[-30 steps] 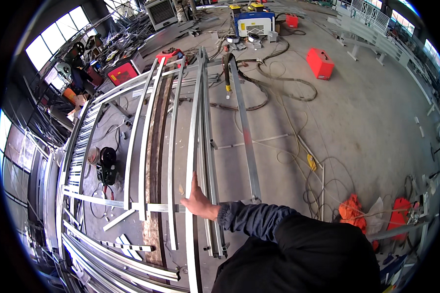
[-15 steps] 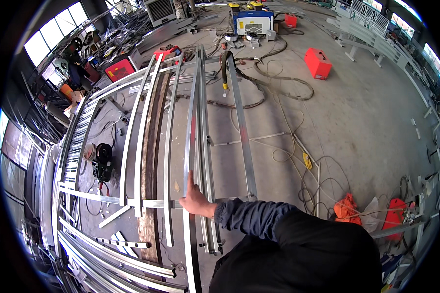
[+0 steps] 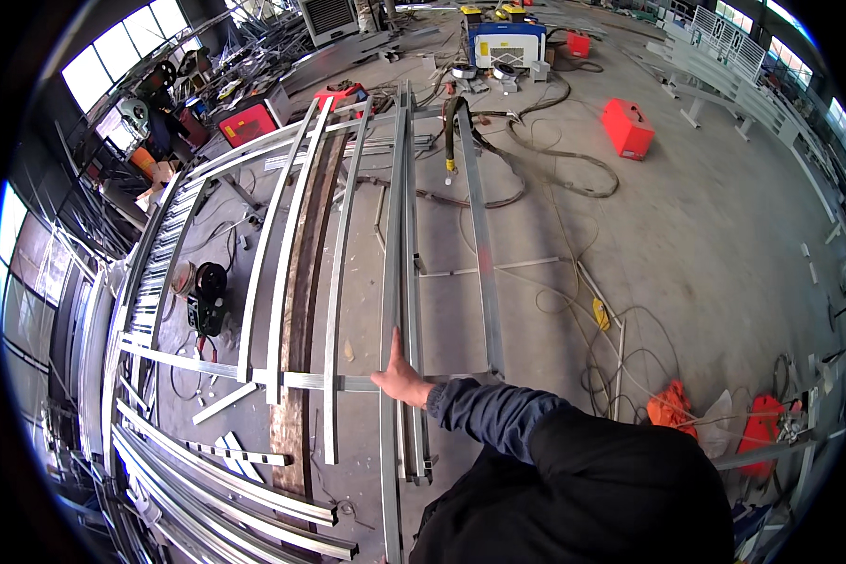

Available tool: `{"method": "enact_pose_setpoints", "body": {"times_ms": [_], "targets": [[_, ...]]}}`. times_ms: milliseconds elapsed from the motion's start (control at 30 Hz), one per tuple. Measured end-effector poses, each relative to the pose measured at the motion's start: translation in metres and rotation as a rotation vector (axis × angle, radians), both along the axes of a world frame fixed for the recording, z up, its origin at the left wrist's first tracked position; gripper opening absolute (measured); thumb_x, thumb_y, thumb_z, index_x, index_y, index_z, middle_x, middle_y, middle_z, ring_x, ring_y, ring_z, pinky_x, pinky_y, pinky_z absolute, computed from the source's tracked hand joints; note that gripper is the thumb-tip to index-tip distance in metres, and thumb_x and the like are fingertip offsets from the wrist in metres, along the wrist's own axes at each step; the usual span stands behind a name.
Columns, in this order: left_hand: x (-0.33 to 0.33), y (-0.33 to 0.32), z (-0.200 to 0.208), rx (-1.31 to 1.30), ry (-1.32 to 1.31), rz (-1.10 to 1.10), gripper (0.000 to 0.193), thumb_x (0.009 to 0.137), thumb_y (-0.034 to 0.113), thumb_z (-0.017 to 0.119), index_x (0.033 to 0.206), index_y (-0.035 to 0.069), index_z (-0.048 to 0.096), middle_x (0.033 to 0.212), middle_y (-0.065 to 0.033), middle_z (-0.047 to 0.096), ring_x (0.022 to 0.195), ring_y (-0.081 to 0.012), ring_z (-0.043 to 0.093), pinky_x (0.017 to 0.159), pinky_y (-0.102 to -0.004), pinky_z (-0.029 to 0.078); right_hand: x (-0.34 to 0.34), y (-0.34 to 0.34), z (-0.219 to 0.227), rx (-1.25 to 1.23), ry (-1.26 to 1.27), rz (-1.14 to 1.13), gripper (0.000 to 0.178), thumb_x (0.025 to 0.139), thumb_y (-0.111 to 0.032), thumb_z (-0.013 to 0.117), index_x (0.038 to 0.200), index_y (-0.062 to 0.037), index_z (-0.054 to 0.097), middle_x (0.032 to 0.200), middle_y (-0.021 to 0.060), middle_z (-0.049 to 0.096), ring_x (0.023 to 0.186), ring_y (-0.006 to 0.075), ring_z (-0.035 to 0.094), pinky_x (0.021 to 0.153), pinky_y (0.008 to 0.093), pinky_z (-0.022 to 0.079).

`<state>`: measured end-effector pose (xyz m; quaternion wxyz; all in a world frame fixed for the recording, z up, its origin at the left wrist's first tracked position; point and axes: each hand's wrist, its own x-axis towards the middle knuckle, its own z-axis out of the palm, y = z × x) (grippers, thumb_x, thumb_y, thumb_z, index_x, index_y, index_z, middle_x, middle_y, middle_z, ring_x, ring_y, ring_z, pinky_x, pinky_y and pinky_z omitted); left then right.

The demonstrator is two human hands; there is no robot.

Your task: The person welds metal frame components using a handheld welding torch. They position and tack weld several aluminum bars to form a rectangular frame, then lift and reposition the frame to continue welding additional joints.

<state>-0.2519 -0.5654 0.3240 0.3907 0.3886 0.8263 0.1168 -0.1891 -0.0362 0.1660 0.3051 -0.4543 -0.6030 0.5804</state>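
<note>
The left hand (image 3: 403,382) lies across a long metal bar (image 3: 389,451), with the thumb extended along the bar toward its far end and the other fingers bent over its left side; the fingertips are hidden, so I cannot tell whether they close beneath it, and the right hand is not clearly visible, so its state cannot be told. The long metal bar runs lengthwise over the frame, crossing the cross rail (image 3: 296,380) near the left hand. A bundle of thinner bars (image 3: 419,423) runs just beside it on the right. Farther right, a single bar (image 3: 482,263) runs roughly lengthwise, with a black hose (image 3: 449,136) hanging near its far end. To the left, three pale bars lie over the cross rail, and a worn plank (image 3: 298,282) runs beneath them. A stack of bars (image 3: 226,498) occupies the lower left. On the floor, a red box (image 3: 628,129) stands well apart to the right; a blue-and-white machine (image 3: 508,45) stands beyond the frame.
</note>
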Motion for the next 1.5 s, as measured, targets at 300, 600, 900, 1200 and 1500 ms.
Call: {"method": "enact_pose_setpoints", "body": {"times_ms": [300,600,900,1200,1500], "targets": [[0.0,0.037,-0.014,-0.033,-0.018,0.036,0.088,0.095,0.005,0.07,0.174,0.007,0.03,0.108,-0.021,0.071,0.09,-0.0317,0.069,0.076,-0.0419,0.056,0.001,-0.004,-0.018,-0.079,-0.119,0.003,0.123,0.092,-0.016,0.069,0.171,-0.0023,-0.025,0.129,0.0354,0.068,0.091,0.037,0.072,0.084,0.0448,0.058],[-0.002,0.061,-0.021,-0.06,-0.02,0.028,0.087,0.095,-0.001,0.067,0.173,0.007,0.031,0.1,-0.0153,0.07,0.083,-0.0257,0.066,0.07,-0.038,0.055,-0.02,0.013,0.043,-0.23,0.017,0.006,0.122,0.092,-0.015,0.068,0.172,-0.0082,-0.024,0.132,0.0345,0.063,0.084,0.0389,0.073,0.079,0.0462,0.059],[-0.007,0.105,-0.045,-0.085,0.031,-0.02,0.087,0.094,-0.007,0.065,0.173,0.008,0.032,0.092,-0.0095,0.069,0.076,-0.0197,0.063,0.064,-0.0342,0.054,-0.025,0.113,0.029,-0.126,-0.083,-0.064,0.12,0.093,-0.014,0.068,0.174,-0.0106,-0.021,0.093,0.0199,0.07,0.065,0.0287,0.064,0.062,0.0449,0.054],[0.003,0.188,-0.065,0.249,0.036,0.01,0.082,0.086,0.013,0.069,0.165,0.002,0.047,0.086,-0.0238,0.069,0.071,-0.0391,0.065,0.07,-0.0494,0.056,-0.02,0.204,0.001,-0.249,0.03,-0.08,0.12,0.095,-0.012,0.067,0.174,-0.0136,-0.023,0.082,0.0161,0.067,0.056,0.025,0.059,0.052,0.042,0.051],[-0.004,0.257,-0.048,0.207,0.079,-0.04,0.084,0.086,0.014,0.068,0.165,0.0,0.046,0.094,-0.0288,0.072,0.078,-0.044,0.07,0.074,-0.0522,0.057,-0.032,0.269,0.003,-0.18,-0.041,-0.104,0.12,0.095,-0.006,0.067,0.174,-0.0131,-0.024,0.077,0.0089,0.063,0.058,0.0192,0.056,0.051,0.0383,0.048]]}}
